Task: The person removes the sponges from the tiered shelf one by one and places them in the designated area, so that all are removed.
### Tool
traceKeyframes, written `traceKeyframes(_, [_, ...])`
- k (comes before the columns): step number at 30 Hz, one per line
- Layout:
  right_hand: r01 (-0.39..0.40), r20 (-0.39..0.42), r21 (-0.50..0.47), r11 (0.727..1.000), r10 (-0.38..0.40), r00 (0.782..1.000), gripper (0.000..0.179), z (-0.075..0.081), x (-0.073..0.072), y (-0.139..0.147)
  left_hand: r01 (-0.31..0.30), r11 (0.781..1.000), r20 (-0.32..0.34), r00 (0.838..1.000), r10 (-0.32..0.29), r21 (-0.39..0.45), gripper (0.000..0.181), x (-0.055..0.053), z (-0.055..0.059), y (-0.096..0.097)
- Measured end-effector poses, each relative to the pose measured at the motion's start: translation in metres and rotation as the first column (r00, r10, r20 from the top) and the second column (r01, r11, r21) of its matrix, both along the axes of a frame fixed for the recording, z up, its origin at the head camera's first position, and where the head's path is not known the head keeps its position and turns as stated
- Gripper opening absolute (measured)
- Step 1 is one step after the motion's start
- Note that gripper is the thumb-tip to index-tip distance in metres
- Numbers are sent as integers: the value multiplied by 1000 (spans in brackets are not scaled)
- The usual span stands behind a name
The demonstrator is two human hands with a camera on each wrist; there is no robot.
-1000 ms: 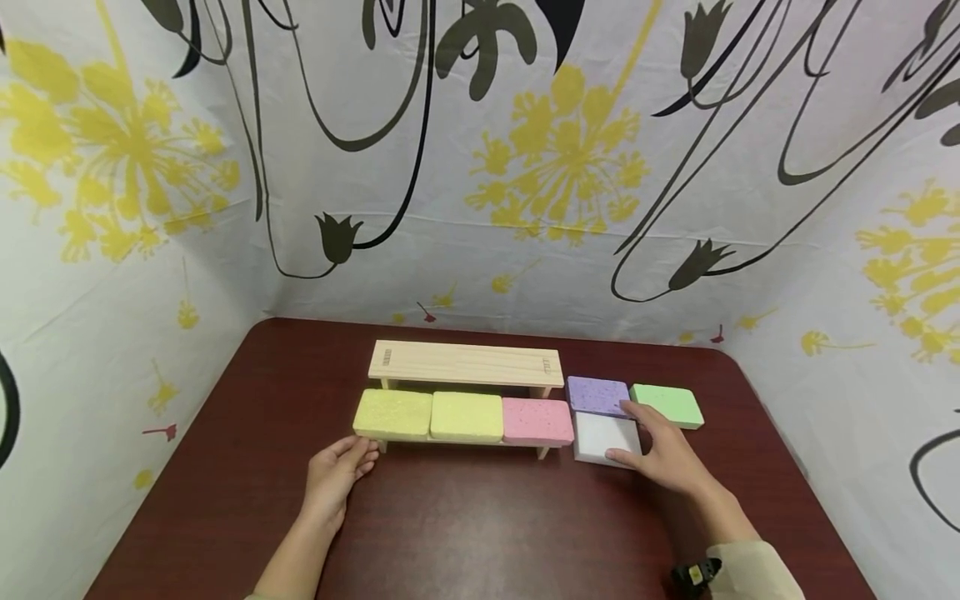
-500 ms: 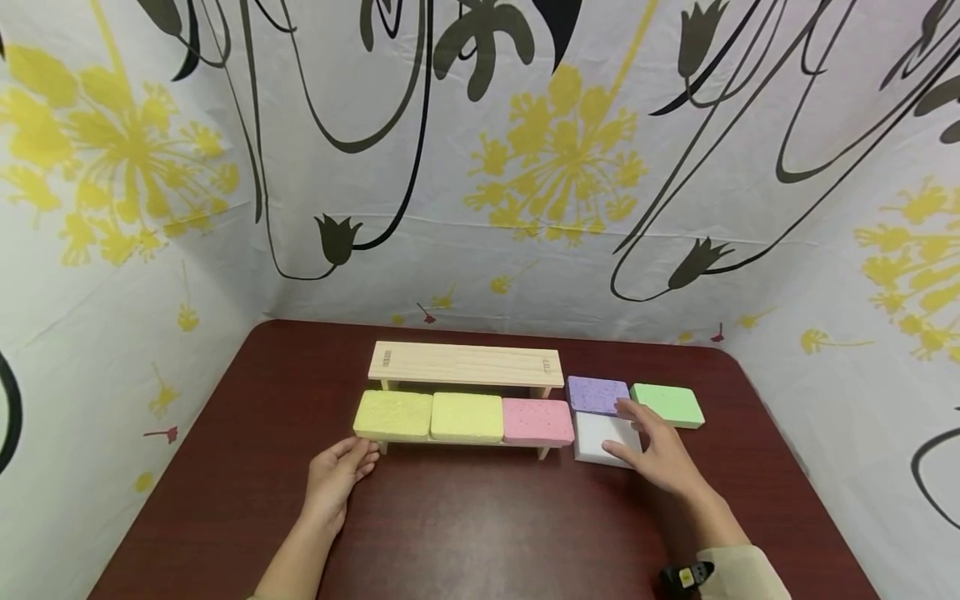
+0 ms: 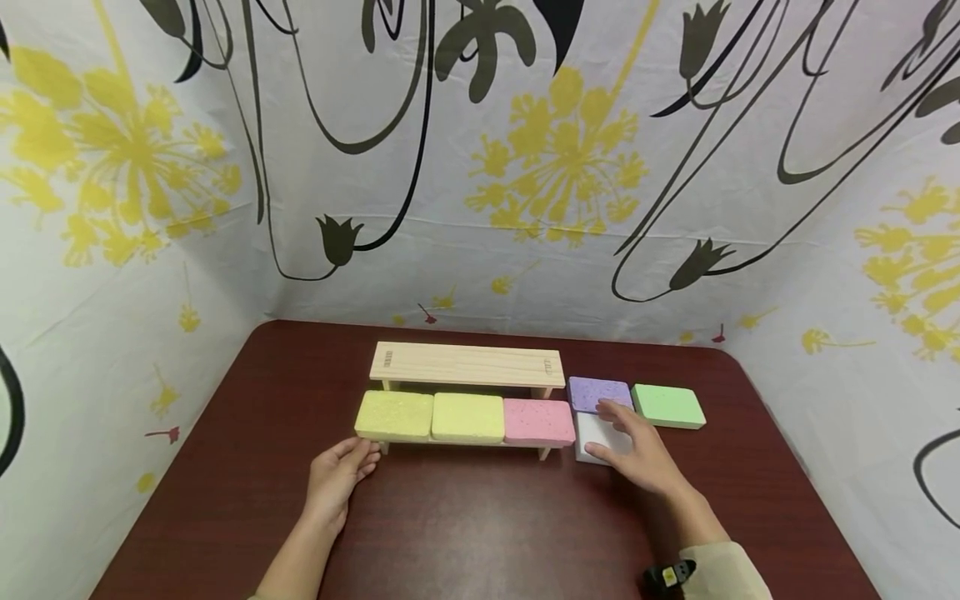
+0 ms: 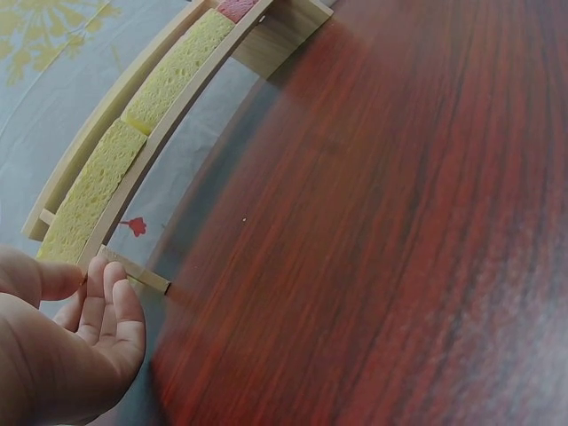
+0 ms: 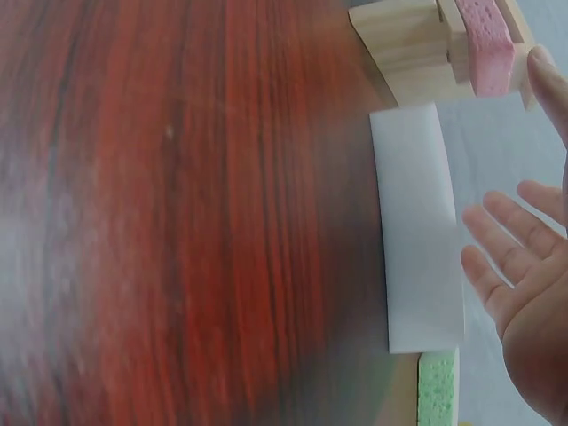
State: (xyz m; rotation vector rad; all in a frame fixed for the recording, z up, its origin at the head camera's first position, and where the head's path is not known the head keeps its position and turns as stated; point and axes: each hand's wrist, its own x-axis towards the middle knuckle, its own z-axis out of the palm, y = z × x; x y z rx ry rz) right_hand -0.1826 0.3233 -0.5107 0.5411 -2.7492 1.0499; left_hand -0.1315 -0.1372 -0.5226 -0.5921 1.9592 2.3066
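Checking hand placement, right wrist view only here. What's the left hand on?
Observer: The left hand pinches the left end of the front rack.

Operator: Got it. What's just beyond the white block?

Observer: A purple sponge, seen in the head view.

Operator: And next to the pink sponge on that rack?

Observer: A yellow sponge.
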Motion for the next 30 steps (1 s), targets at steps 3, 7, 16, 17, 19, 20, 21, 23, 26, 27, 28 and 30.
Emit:
traceKeyframes(3, [-14,-8,-7,1000,14,1000,74,0,-1,-4,0,1000,1,1000,0,1,41,-1,0,1])
traceKeyframes(7, [-27,-14,-16,1000,27,1000,75,2,-3,-8,3,1000,3,1000,-3,-1,41,-1,0,0])
traceKeyframes(16, [-56,-20,-4,998,56,998,78,7,-9,-23,2,1000,1,1000,-2,-3,41,0,0,0])
traceKeyframes(17, [-62,-21,0,998,62,998,79,7,-9,-25,1,1000,2,1000,-1,-3,41,0,0,0])
traceKeyframes(19, [-73,-18,7,997,73,997,80,7,-10,-28,-1,1000,1,1000,1,-1,41,0,0,0])
traceKeyframes(20, [-77,-19,15,997,77,997,80,7,-11,-30,-2,1000,1,1000,2,0,41,0,0,1])
traceKeyframes(21, [-81,-18,26,996,81,997,81,7,-11,-31,-3,1000,1,1000,3,0,40,0,0,1])
traceKeyframes(23, [-86,-15,45,995,87,996,82,7,-12,-35,-6,1000,2,1000,6,0,40,0,0,1])
traceKeyframes(26, [-88,-3,60,994,88,996,84,7,-12,-40,-9,1000,0,1000,9,1,39,0,0,1])
traceKeyframes(27, [-87,4,61,994,87,996,85,7,-12,-42,-10,1000,-1,1000,10,1,39,0,0,1])
traceKeyframes(28, [-89,8,57,994,89,996,86,8,-12,-44,-10,1000,-1,1000,10,1,39,0,0,2])
traceKeyframes(30, [-90,18,51,995,89,996,89,9,-12,-48,-9,1000,-1,1000,9,0,39,0,0,2])
